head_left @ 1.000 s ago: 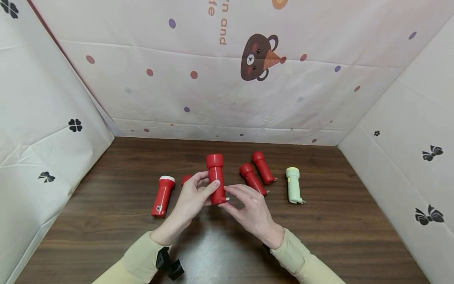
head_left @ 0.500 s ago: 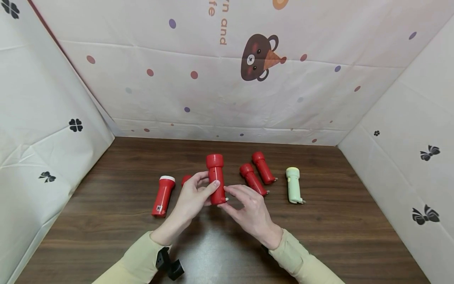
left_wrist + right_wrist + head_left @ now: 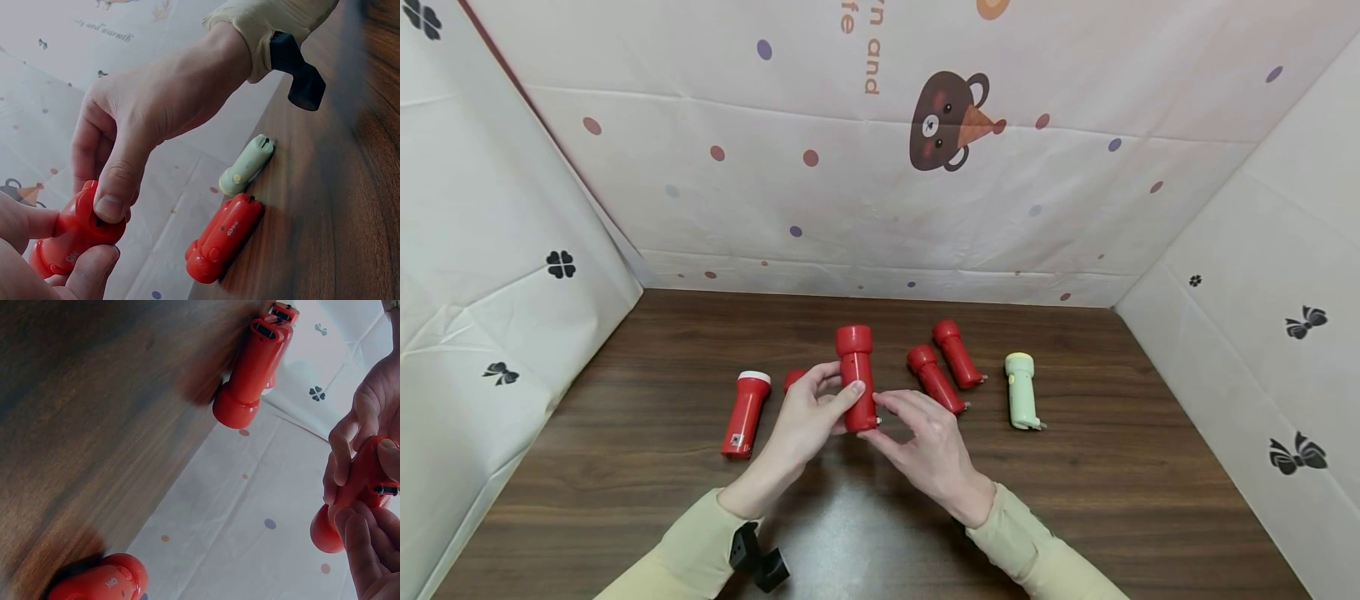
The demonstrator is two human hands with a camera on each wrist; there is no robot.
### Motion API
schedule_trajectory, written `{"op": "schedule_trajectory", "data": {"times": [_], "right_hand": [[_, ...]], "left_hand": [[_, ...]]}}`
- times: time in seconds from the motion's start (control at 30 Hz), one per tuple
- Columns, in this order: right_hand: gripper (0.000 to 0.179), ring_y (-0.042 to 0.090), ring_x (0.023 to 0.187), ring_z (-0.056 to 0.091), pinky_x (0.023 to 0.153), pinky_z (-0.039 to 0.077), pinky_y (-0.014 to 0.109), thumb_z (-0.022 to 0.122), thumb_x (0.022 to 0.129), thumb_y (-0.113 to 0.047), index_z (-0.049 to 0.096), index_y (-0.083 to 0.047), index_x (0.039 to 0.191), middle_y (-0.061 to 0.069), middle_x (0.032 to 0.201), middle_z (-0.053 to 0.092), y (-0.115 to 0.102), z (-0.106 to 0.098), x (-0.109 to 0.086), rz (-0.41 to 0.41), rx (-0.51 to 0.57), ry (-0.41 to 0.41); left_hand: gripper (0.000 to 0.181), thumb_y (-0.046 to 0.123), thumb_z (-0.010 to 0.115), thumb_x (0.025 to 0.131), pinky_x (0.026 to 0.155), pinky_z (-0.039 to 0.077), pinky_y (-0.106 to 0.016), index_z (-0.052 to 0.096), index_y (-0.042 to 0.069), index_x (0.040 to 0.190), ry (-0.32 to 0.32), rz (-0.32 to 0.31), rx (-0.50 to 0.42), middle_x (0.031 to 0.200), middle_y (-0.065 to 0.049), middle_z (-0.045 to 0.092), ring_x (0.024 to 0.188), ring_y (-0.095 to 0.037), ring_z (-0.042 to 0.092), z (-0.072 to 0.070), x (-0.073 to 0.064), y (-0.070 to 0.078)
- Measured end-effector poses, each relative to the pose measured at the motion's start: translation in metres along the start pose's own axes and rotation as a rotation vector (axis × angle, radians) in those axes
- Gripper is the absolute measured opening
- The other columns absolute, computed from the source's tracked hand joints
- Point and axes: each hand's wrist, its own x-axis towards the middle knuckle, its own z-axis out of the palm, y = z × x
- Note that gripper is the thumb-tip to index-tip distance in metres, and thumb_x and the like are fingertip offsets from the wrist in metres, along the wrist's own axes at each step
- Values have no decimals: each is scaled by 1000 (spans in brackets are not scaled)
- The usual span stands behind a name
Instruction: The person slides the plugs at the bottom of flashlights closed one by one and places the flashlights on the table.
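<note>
Right hand point(image 3: 928, 446): forward passage is obstructed by two red flashlights point(image 3: 937, 382); a gap is left before the green flashlight point(image 3: 1022, 396). Left hand point(image 3: 802, 425): leftward passage is obstructed by the white-rimmed flashlight point(image 3: 746, 415).

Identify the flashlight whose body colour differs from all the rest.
The pale green flashlight, farthest right in the head view. Every other one is red, including the red flashlight held in the left hand.

A sideways bear point(image 3: 931, 125) and coloured dots point(image 3: 810, 158) face me from the creased white back wall point(image 3: 850, 200); clovers point(image 3: 561, 264) and bows point(image 3: 1297, 453) pattern both side walls point(image 3: 1247, 250). Pale light point(image 3: 842, 521) glares off the dark wood table point(image 3: 1112, 500).
</note>
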Motion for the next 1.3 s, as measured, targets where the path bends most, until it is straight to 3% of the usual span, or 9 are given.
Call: {"op": "schedule_trajectory", "data": {"times": [0.77,1.3], "right_hand": [[54,17,93,77,84,66,32,100,68,-18,74,-7,114,5,104,81,0,3,-2,-16,-31,27],[54,15,94,76,84,65,31,100,68,-18,74,-8,114,4,104,81,-1,2,-1,-17,-36,42]], "left_hand": [[55,17,70,100,79,67,-35,51,5,150,10,4,-3,140,-22,65,91,-16,73,3,-1,-1],[53,17,71,100,77,68,-37,53,4,148,13,43,-9,138,-23,66,94,-16,76,3,0,1]]}}
